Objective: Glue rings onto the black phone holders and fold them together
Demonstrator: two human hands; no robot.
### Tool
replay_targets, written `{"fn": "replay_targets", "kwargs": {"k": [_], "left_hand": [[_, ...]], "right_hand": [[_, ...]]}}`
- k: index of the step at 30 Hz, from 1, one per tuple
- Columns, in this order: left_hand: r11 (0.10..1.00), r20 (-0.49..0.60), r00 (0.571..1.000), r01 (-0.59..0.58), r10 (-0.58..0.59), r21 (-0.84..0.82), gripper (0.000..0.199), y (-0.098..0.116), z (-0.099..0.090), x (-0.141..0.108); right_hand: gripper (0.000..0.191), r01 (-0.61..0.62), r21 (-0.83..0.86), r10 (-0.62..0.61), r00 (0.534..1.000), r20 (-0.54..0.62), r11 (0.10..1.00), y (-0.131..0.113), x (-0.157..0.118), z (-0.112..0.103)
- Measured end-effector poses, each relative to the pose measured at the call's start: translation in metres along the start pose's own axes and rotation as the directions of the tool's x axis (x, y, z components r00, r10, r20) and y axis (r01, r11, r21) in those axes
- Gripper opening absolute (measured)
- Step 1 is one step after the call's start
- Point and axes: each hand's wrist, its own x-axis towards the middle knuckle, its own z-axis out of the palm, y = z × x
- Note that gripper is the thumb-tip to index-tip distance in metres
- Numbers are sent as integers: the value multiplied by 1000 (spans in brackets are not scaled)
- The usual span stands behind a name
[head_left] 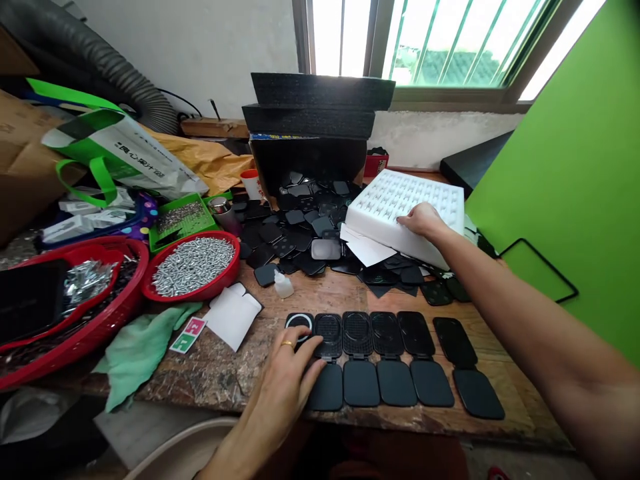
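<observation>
White foam tray (400,200) under right hand (424,220)

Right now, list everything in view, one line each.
open black cases: six, black, row at the front edge
loose black parts: a pile, black, mid-table
white foam tray: one, white, right of the pile
screw bowl: one, red, left
red basket: one, red, far left
small bottle: one, clear, before the pile
green cloth: one, green, front left
green board: one, green, right
left hand: on the leftmost case
right hand: on the foam tray
</observation>
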Motion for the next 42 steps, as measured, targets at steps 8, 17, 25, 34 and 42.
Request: {"fn": "replay_targets", "kwargs": {"k": [8,17,25,34,42], "left_hand": [[999,93,996,9,-14,48,27,19,3,-4],[988,116,993,-13,-5,156,34,20,6,-14],[993,174,984,13,-34,121,34,20,2,-12],[998,162,986,21,-29,51,34,19,-1,-12],[987,220,973,38,-72,154,34,16,6,2]], "right_hand": [[20,247,255,-166,939,-301,935,-19,-72,-18],[30,925,178,-939,313,140,335,-10,-216,44],[30,992,27,-952,108,286,121,-1,-231,64],[18,988,-23,-891,145,431,150,-12,-239,59],[19,861,105,-855,466,227,497,-13,-199,27]]}}
